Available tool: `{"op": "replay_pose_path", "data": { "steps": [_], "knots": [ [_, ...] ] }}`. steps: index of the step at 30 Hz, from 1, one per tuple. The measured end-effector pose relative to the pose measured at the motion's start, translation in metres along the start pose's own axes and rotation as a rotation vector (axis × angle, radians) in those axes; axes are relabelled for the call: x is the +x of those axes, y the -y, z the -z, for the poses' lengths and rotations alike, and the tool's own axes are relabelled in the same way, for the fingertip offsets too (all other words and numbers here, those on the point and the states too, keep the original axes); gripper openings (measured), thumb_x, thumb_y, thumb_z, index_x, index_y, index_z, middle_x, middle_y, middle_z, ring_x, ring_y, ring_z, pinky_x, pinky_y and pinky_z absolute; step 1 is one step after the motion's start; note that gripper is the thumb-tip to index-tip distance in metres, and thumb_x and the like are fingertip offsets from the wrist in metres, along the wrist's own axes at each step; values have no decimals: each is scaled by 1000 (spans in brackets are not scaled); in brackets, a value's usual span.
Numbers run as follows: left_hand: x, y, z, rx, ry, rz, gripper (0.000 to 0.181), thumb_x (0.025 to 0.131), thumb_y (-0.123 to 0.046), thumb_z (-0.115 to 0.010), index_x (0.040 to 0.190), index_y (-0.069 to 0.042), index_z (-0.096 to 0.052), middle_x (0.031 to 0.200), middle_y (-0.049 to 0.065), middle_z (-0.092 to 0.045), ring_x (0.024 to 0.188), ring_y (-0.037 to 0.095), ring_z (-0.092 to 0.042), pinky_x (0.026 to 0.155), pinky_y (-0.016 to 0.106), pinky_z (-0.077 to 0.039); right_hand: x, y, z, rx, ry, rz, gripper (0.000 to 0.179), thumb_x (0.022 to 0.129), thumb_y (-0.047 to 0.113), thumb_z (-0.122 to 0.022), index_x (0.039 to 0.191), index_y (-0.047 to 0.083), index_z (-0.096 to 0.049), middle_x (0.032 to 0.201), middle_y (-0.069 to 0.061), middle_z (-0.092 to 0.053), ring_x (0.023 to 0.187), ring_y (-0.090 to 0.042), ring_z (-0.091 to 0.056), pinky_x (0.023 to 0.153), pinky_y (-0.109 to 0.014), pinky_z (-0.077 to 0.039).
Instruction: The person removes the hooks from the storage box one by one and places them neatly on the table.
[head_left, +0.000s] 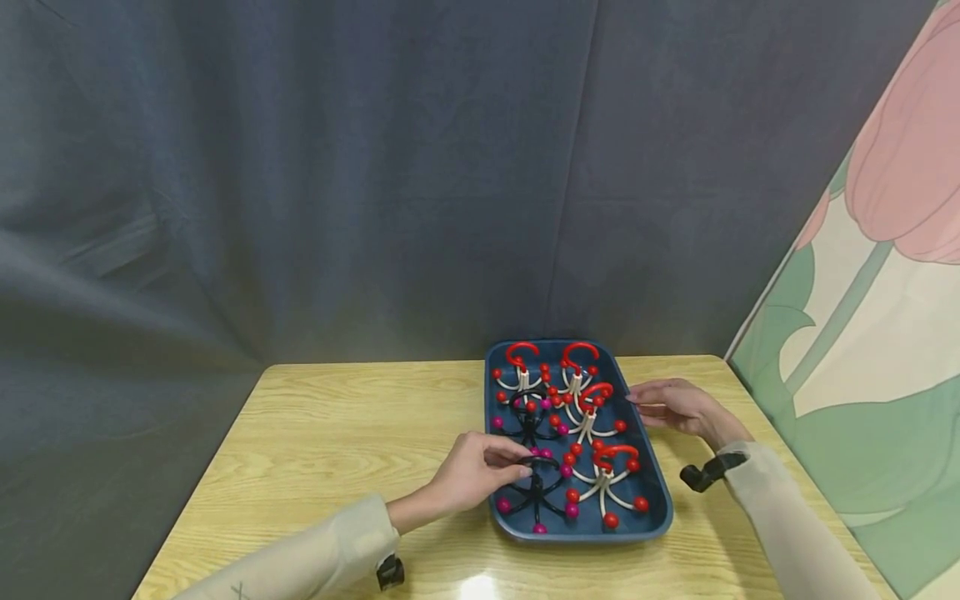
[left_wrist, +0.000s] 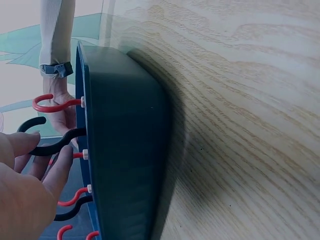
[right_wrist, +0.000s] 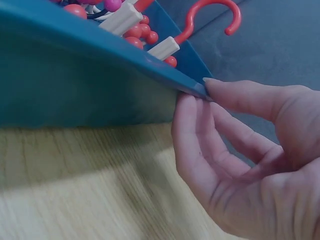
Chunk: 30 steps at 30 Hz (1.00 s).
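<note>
My left hand (head_left: 472,475) pinches the top hook of a black multi-arm hanger (head_left: 537,492) with magenta ball tips. The left wrist view shows thumb and fingers around its curved black hook (left_wrist: 55,148). This hanger stands at the near left of a dark blue tray (head_left: 577,537). My right hand (head_left: 678,408) is at the tray's right side; in the right wrist view its thumb and fingers pinch the tray rim (right_wrist: 165,79). A second black hanger (head_left: 529,423) stands farther back, beside several white hangers (head_left: 602,479) with red hooks and red ball tips.
The tray stands on a light wooden table (head_left: 352,417), toward its right part. A dark curtain (head_left: 420,183) hangs behind the table. At the right is a panel with a flower pattern (head_left: 885,333).
</note>
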<state>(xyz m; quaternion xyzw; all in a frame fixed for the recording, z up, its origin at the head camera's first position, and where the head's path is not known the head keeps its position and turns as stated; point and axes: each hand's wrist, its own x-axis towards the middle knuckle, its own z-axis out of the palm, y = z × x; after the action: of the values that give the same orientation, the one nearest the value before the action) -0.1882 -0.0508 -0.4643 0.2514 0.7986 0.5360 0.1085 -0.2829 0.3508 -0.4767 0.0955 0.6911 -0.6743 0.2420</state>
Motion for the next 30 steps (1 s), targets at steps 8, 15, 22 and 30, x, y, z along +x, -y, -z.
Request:
{"op": "replay_pose_path", "data": {
  "steps": [8, 15, 22, 30],
  "knots": [
    [0, 2, 0, -24, -3, 13, 20, 93, -24, -82, 111, -16, -84, 106, 5, -82, 84, 4, -75, 75, 17, -60, 2, 5, 0, -37, 25, 11, 56, 104, 4, -61, 156, -6, -42, 103, 4, -77, 94, -12, -74, 84, -29, -65],
    [-1, 3, -1, -70, -6, 32, 18, 92, -21, -83, 109, -16, -84, 106, 7, -83, 85, 9, -78, 73, 16, -60, 5, 7, 2, -29, 30, -4, 64, 104, 4, -61, 161, -5, -33, 106, 3, -77, 96, -15, -75, 87, -33, -65],
    [-1, 3, -2, -112, -15, 36, 18, 92, -19, -82, 110, -15, -84, 107, 8, -83, 94, 32, -80, 74, 17, -61, 6, 5, 1, -14, 34, -22, 61, 103, 5, -64, 159, -2, -40, 104, 0, -74, 92, -15, -72, 83, -30, -65],
    [0, 2, -2, -121, -12, 32, 18, 93, -19, -82, 110, -15, -84, 107, 9, -83, 94, 32, -80, 74, 18, -61, 6, 5, 2, 7, 30, -41, 55, 102, 4, -66, 154, 1, -48, 102, -2, -74, 91, -16, -71, 82, -29, -65]
  ]
}}
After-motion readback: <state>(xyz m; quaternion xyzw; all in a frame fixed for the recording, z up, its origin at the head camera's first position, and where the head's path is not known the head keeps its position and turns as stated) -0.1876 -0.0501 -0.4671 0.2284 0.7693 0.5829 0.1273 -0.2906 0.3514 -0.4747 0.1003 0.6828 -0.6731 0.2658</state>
